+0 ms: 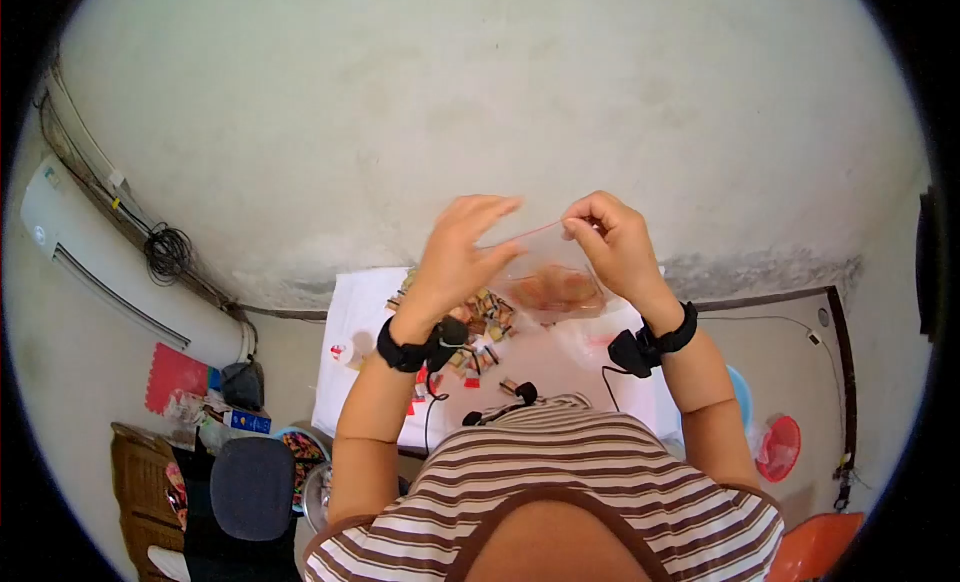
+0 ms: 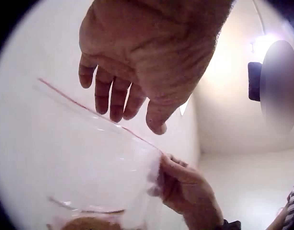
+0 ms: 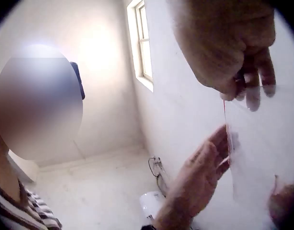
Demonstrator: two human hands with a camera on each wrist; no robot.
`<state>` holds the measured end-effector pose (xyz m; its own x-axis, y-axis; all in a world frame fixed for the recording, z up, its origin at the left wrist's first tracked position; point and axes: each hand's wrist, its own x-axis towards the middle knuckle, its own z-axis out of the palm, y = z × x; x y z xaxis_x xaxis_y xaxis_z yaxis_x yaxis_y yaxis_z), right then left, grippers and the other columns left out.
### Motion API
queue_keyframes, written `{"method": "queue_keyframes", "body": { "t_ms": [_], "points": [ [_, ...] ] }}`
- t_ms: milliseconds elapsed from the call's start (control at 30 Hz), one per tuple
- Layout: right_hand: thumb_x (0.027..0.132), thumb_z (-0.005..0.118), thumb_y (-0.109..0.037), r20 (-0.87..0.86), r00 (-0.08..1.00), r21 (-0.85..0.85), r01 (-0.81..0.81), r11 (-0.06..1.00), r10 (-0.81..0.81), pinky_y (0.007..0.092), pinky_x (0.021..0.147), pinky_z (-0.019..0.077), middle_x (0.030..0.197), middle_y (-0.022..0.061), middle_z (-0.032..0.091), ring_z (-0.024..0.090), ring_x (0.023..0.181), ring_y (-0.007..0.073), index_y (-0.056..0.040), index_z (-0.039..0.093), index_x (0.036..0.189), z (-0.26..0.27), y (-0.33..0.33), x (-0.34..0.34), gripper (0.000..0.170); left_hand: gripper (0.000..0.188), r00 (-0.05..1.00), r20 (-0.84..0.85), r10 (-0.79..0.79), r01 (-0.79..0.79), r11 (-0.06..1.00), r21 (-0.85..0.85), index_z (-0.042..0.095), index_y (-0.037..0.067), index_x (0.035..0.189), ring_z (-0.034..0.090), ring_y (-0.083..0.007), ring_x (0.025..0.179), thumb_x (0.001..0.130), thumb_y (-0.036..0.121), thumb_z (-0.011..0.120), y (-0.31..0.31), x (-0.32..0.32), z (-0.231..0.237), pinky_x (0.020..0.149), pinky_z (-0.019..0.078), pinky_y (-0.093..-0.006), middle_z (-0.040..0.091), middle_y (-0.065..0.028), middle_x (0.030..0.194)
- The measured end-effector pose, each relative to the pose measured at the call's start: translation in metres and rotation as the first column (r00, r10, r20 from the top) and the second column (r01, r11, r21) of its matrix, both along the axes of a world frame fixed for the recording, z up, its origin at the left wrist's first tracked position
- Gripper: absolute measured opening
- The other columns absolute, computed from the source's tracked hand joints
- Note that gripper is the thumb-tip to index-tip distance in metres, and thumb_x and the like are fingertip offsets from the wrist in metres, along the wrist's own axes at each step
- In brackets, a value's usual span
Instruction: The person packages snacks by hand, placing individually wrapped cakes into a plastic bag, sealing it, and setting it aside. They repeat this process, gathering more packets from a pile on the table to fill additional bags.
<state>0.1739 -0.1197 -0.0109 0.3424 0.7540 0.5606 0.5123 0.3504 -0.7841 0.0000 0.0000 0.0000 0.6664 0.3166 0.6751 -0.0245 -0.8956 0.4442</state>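
Note:
A clear zip bag (image 2: 103, 158) with a thin red line along its top edge hangs in front of the wall. Brownish contents (image 1: 555, 288) show low in it in the head view. My right hand (image 1: 615, 244) pinches one top corner of the bag between thumb and fingers. Opposite, my left hand (image 1: 462, 250) is raised along the red line, its fingers extended and slightly spread. In the left wrist view its fingertips are right at that edge, with the thumb apart. Below lies a pile of small, mixed-colour pieces (image 1: 482, 332) on the white-covered table (image 1: 350, 294).
A white and red tub (image 1: 346, 353) stands at the table's left. On the floor to the right are a blue basin (image 1: 741, 394) and a red basket (image 1: 779, 449). A dark chair (image 1: 252, 489) stands at lower left. The wall (image 1: 520, 102) rises directly behind the table.

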Motion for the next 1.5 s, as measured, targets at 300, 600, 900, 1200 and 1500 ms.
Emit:
{"method": "queue_keyframes", "body": {
  "t_ms": [300,600,900,1200,1500],
  "points": [
    [0.079,0.062,-0.005,0.182,0.975,0.025,0.122,0.992,-0.125,0.0284,0.056,0.0435,0.074,0.0099,0.059,0.056,0.064,0.0189,0.0003,0.06,0.079,-0.005,-0.007,0.003,0.006,0.016,0.952,-0.185,-0.245,0.158,0.907,-0.39,0.068,0.002,0.087,0.059,-0.0102,0.065,0.08,0.017,0.067,0.003,0.047,-0.004,0.062,0.0462,-0.0244,0.066,-0.008,0.073],
    [0.08,0.061,-0.005,0.031,0.994,0.005,0.101,0.995,-0.101,0.0261,0.057,0.0441,0.074,0.0081,0.06,0.057,0.066,0.0143,-0.0001,0.061,0.08,-0.006,-0.021,0.014,0.005,0.014,0.961,-0.211,-0.18,0.101,0.936,-0.337,0.067,0.002,0.082,0.055,-0.015,0.057,0.079,0.015,0.065,0.009,0.033,-0.006,0.055,0.0432,-0.0275,0.064,-0.0113,0.069],
    [0.08,0.063,-0.007,0.037,0.988,0.09,0.145,0.985,-0.149,0.0252,0.058,0.0425,0.076,0.0057,0.059,0.053,0.069,0.0114,-0.0017,0.064,0.089,-0.017,-0.026,0.012,0.01,0.009,0.987,-0.091,-0.135,0.125,0.986,-0.111,0.064,0.001,0.078,0.052,-0.0158,0.061,0.078,0.009,0.066,0.0,0.039,-0.012,0.057,0.0416,-0.0273,0.059,-0.0071,0.069],
    [0.082,0.064,-0.01,0.09,0.991,-0.104,0.11,0.988,-0.101,0.0238,0.06,0.0402,0.071,0.0035,0.058,0.051,0.067,0.0105,-0.0024,0.069,0.085,-0.041,-0.024,0.018,0.01,0.008,0.976,-0.163,-0.147,0.13,0.985,-0.109,0.063,0.001,0.08,0.054,-0.0207,0.064,0.078,0.008,0.065,0.009,0.03,-0.026,0.058,0.0419,-0.0304,0.059,-0.0095,0.071],
    [0.082,0.064,-0.012,0.049,0.993,-0.088,0.114,0.99,-0.11,0.0249,0.059,0.0412,0.07,0.0048,0.058,0.052,0.066,0.0117,-0.002,0.068,0.085,-0.058,-0.028,0.028,0.011,0.007,0.945,-0.279,-0.171,0.141,0.982,-0.125,0.062,0.0,0.083,0.054,-0.0218,0.069,0.078,0.006,0.063,0.031,0.021,-0.054,0.062,0.0428,-0.0303,0.058,-0.0106,0.076]
  ]
}}
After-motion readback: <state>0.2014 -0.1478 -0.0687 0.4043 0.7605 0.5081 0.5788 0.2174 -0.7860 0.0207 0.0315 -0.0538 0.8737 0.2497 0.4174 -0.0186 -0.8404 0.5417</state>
